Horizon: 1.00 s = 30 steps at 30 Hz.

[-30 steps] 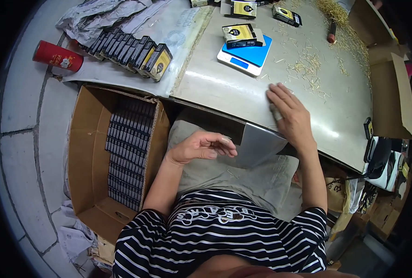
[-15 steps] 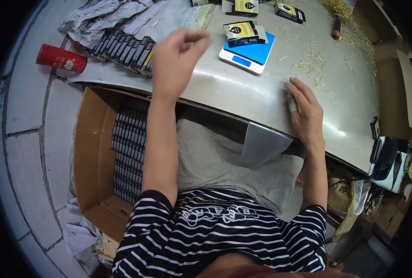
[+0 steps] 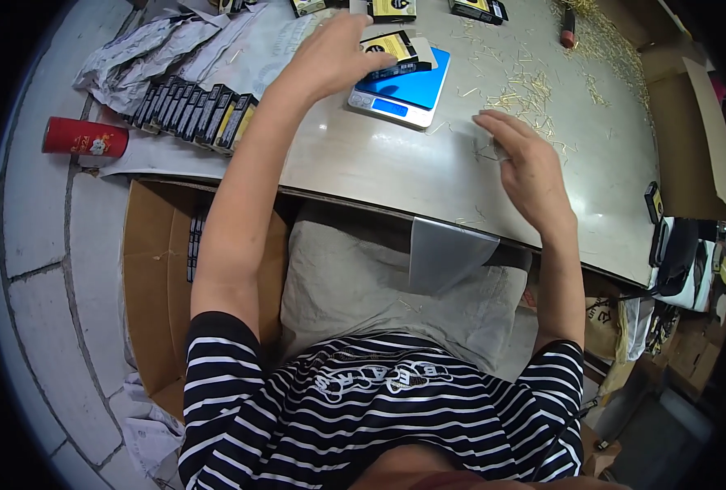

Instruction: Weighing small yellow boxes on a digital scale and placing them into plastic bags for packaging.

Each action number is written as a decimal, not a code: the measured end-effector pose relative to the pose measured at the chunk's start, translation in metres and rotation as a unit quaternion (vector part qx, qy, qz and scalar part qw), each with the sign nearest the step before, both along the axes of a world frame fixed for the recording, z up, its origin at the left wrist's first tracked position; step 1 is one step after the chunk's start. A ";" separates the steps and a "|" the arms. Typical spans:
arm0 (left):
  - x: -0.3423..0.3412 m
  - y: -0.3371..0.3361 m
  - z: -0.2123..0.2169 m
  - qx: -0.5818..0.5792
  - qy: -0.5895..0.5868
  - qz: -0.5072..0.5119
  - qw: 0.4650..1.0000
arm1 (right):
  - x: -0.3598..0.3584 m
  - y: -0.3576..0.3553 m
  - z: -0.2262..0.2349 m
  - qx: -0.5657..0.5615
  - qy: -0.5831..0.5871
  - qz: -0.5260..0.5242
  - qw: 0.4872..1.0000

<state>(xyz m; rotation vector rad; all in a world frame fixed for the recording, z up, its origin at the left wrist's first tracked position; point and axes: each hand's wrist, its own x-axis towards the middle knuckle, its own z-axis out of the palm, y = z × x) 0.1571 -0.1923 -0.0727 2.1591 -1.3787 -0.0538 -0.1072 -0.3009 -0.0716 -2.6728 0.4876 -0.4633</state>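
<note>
Left hand (image 3: 326, 57): one, stretched forward over the table (image 3: 363, 159), thumb and fingers spread about the left end of a yellow-and-black box (image 3: 396, 49); whether it grips, we cannot tell. A second ago we had it over the lap; now it is at the box, which suggests to us that the work has turned to that piece. Right hand (image 3: 530, 167): one, near the table's front edge, fingers extended, thumb apart, nothing seen in it. The box itself: tilted on the scale (image 3: 424, 86), ahead of and between the hands, pale flap out on its right. Beyond the right fingertips: gold slivers (image 3: 534, 98), loose. Just past the left fingers: a second box (image 3: 394, 8). Left of the left forearm: a row of boxes (image 3: 195, 114), then a red can (image 3: 85, 137). Beneath that forearm: a carton (image 3: 151, 269), its packed contents now largely hidden from us.
</note>
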 end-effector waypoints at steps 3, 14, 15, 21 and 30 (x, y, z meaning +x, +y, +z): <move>-0.006 -0.010 -0.006 0.073 -0.060 -0.024 0.995 | 0.002 0.008 -0.008 -0.029 0.049 0.022 0.998; -0.062 0.040 0.011 -0.097 0.091 0.016 0.991 | -0.055 0.022 -0.026 0.183 -0.092 -0.036 0.978; -0.078 0.056 0.010 -0.125 0.233 0.030 0.964 | -0.062 0.019 -0.020 0.180 -0.115 -0.065 0.975; -0.176 0.170 -0.073 -0.152 0.563 0.119 0.804 | -0.071 0.019 -0.033 0.181 -0.100 -0.113 0.972; -0.229 0.184 -0.179 0.107 0.461 -0.096 0.876 | -0.065 0.036 -0.049 0.250 -0.123 -0.066 0.958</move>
